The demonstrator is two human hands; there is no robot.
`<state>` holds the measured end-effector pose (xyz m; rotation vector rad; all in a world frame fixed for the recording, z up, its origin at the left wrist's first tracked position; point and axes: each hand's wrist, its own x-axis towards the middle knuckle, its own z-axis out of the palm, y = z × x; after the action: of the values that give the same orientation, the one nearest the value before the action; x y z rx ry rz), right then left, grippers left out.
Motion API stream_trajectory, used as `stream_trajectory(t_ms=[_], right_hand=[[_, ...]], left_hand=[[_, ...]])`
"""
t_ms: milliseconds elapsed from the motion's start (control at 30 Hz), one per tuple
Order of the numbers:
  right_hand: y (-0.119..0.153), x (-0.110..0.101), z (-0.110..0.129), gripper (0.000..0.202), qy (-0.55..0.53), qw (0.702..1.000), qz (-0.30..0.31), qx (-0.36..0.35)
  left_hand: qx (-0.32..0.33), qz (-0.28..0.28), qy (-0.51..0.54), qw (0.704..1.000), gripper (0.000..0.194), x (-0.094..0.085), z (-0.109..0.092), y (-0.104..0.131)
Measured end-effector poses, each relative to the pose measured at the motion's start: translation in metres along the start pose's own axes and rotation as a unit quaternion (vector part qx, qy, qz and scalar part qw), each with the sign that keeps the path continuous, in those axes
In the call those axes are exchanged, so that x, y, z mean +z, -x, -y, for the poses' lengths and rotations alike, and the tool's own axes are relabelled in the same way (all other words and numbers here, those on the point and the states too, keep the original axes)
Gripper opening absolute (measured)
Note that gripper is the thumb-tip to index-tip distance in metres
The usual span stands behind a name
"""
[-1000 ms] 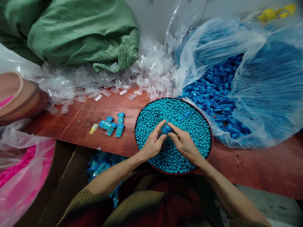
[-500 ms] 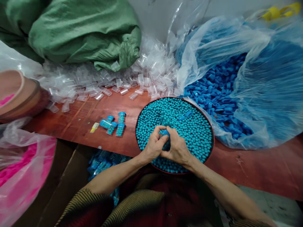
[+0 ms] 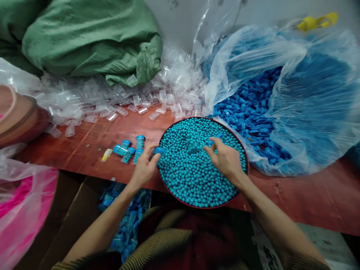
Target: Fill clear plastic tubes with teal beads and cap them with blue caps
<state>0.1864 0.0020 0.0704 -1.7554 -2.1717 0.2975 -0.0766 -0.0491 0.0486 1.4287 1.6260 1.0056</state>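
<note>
My left hand (image 3: 144, 167) is closed round a small container with a blue cap (image 3: 159, 150), at the left rim of a round tray (image 3: 244, 150) full of turquoise beads (image 3: 197, 180). Most of the container is hidden by the fingers. Over the tray's right half, my right hand (image 3: 226, 157) pinches at a loose blue cap (image 3: 218, 136) lying on the beads. A clear container (image 3: 192, 144) lies among the beads between the hands, with beads showing through it. Left of the tray, several capped, bead-filled containers (image 3: 120, 150) lie on the red-brown table (image 3: 87, 150).
Clear empty containers (image 3: 171, 99) are heaped along the back under a green sack (image 3: 92, 41). A plastic bag (image 3: 312, 97) of blue caps stands open at right. At left are a pinkish bowl (image 3: 21, 112) and a bag with pink pieces (image 3: 42, 198). Filled containers (image 3: 126, 225) lie below the table edge.
My hands have parted: the left has moved left with the blue-capped container, the right has moved right and up to the loose cap. The view has shifted slightly.
</note>
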Motion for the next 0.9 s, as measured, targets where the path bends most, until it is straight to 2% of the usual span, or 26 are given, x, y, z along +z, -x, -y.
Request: stream_trajectory(t_ms=[67, 133, 200, 233, 267, 367, 467, 533, 667, 800, 900], right_hand=[[-0.023, -0.003, -0.022, 0.052, 0.072, 0.992, 0.014, 0.101], [-0.043, -0.001, -0.037, 0.058, 0.125, 0.978, 0.039, 0.16], [-0.056, 0.006, -0.044, 0.061, 0.147, 0.971, 0.06, 0.179], [-0.061, 0.01, -0.044, 0.061, 0.15, 0.97, 0.069, 0.178], [-0.063, 0.013, -0.044, 0.059, 0.15, 0.971, 0.078, 0.171], [-0.064, 0.017, -0.043, 0.051, 0.14, 0.975, 0.105, 0.134], [-0.057, 0.016, -0.047, 0.042, 0.098, 0.986, 0.122, 0.055], [-0.05, 0.016, -0.05, 0.042, 0.046, 0.992, 0.119, -0.006], [-0.041, 0.027, -0.05, 0.041, -0.016, 0.996, 0.057, -0.069], [-0.046, 0.041, -0.043, 0.036, -0.025, 0.997, 0.042, -0.063], [-0.049, 0.04, -0.039, 0.037, -0.068, 0.996, 0.022, -0.059]], left_hand=[[-0.019, -0.057, -0.097, 0.993, 0.037, -0.024, 0.015, -0.003], [-0.008, -0.129, -0.229, 0.965, 0.037, -0.038, 0.023, -0.005], [0.031, -0.19, -0.33, 0.924, 0.035, -0.035, 0.021, -0.007], [0.058, -0.197, -0.353, 0.913, 0.033, -0.028, 0.017, -0.009], [0.083, -0.188, -0.359, 0.91, 0.031, -0.017, 0.01, -0.011], [0.148, -0.05, -0.326, 0.932, 0.026, 0.028, -0.013, -0.018], [0.141, 0.038, -0.329, 0.933, 0.024, 0.071, -0.027, -0.029], [0.13, 0.069, -0.32, 0.936, 0.023, 0.089, -0.028, -0.035], [0.122, 0.071, -0.303, 0.943, 0.022, 0.101, -0.023, -0.039], [0.11, 0.072, -0.296, 0.946, 0.019, 0.101, -0.024, -0.037], [0.103, 0.071, -0.27, 0.955, 0.017, 0.099, -0.025, -0.037]])
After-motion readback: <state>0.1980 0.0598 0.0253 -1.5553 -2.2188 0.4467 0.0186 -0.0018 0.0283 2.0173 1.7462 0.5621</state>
